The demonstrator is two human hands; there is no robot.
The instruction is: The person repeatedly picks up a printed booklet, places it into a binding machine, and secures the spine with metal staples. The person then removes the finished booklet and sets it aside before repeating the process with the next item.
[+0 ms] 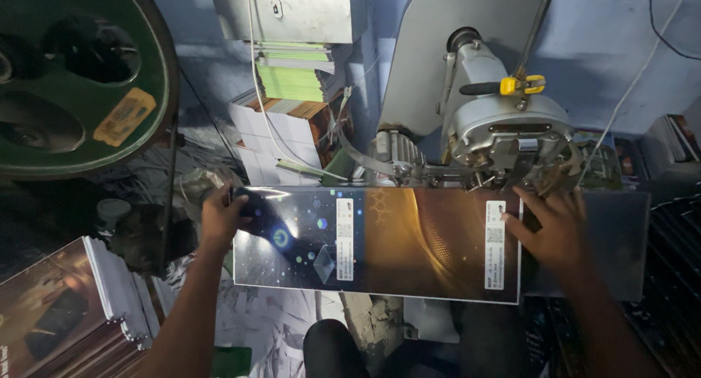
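Note:
A glossy printed cover sheet (380, 239), dark blue on its left and orange-brown on its right, lies open and flat across the saddle of a grey stitching machine (504, 130). My left hand (219, 216) grips the sheet's left edge. My right hand (551, 228) presses on its right edge, just below the machine's head. Two white label strips run down the sheet.
A stack of similar booklets (66, 305) sits at the lower left. Piles of green and white paper (292, 79) stand behind the sheet under a grey metal box (288, 12). A large green wheel (80, 71) fills the upper left. More books (672, 141) are at the right.

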